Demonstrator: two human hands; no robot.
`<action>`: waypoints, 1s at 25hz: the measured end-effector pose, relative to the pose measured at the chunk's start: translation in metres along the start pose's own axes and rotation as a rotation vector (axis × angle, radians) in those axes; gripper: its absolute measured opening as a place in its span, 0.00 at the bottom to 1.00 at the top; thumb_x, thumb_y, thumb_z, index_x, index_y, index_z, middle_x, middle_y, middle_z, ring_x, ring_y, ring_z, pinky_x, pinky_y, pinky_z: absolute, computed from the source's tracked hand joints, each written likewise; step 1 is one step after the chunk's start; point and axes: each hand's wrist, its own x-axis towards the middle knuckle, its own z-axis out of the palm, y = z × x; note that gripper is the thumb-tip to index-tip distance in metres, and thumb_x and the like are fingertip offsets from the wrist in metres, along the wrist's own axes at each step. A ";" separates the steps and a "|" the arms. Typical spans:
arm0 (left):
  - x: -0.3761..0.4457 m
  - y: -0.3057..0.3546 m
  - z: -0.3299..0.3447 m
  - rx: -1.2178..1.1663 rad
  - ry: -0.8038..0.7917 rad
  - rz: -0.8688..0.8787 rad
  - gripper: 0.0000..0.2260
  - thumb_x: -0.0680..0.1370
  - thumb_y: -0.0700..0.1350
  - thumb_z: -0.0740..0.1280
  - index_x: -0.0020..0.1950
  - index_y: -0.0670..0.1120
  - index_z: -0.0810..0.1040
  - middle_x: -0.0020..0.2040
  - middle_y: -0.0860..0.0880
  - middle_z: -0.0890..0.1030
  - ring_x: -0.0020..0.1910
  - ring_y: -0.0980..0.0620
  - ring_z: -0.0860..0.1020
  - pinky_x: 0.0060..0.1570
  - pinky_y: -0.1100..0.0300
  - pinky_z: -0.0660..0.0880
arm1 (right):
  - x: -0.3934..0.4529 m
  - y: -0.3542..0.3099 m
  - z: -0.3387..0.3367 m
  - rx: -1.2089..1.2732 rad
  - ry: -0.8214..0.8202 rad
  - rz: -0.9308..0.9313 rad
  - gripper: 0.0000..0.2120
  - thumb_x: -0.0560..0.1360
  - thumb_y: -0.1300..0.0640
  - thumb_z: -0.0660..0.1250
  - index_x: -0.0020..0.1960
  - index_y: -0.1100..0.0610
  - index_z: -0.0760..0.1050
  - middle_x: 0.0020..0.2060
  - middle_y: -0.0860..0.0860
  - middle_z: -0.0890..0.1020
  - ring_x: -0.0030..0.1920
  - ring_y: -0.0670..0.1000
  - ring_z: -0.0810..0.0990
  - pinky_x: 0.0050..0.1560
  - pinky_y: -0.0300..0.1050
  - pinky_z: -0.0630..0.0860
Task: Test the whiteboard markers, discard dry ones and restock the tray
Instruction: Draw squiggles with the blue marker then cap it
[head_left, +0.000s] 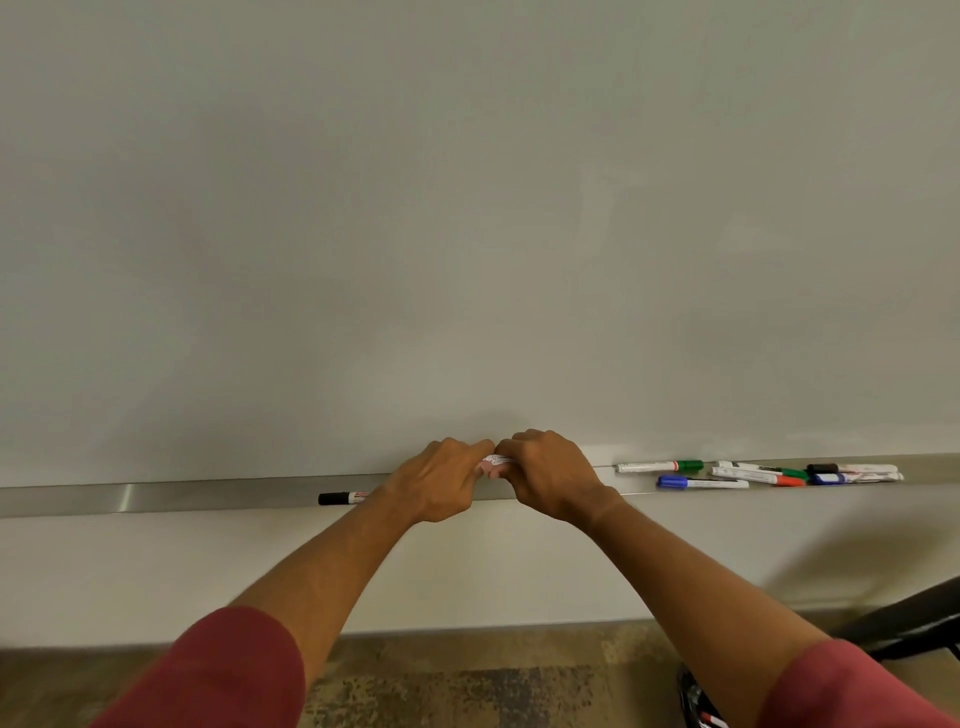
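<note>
Just above the tray (156, 498), left hand (441, 480) and right hand (550, 473) both grasp 1 marker (497, 459); pulling straight apart should uncap it cleanly.

You're in an office or classroom: a wide whiteboard (467, 208) fills the wall, its metal tray (156, 498) holds markers (753, 474), and speckled carpet (467, 680) covers the floor below.

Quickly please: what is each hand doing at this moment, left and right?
Left hand: fingers curled in a grip on one end of a marker.
Right hand: fingers curled in a grip on the other end of the same marker.
</note>
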 end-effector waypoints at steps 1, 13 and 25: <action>0.000 0.001 -0.001 0.006 0.006 0.005 0.06 0.79 0.41 0.59 0.55 0.47 0.72 0.39 0.47 0.77 0.33 0.47 0.73 0.32 0.53 0.71 | -0.001 0.000 -0.001 0.003 0.009 0.001 0.11 0.78 0.50 0.63 0.53 0.55 0.80 0.42 0.53 0.82 0.42 0.55 0.78 0.37 0.42 0.62; 0.006 0.019 -0.021 -0.224 0.030 -0.098 0.25 0.78 0.47 0.67 0.72 0.53 0.59 0.44 0.47 0.76 0.40 0.50 0.76 0.45 0.55 0.77 | -0.002 0.011 -0.017 -0.040 0.061 0.005 0.09 0.77 0.53 0.64 0.53 0.55 0.80 0.41 0.53 0.81 0.42 0.55 0.77 0.39 0.43 0.63; 0.022 0.015 -0.078 -0.222 0.364 -0.052 0.19 0.78 0.40 0.67 0.67 0.51 0.71 0.51 0.53 0.81 0.46 0.55 0.79 0.52 0.60 0.77 | 0.002 0.026 -0.071 0.018 0.193 0.116 0.18 0.78 0.40 0.60 0.60 0.49 0.77 0.46 0.47 0.81 0.46 0.49 0.76 0.38 0.41 0.69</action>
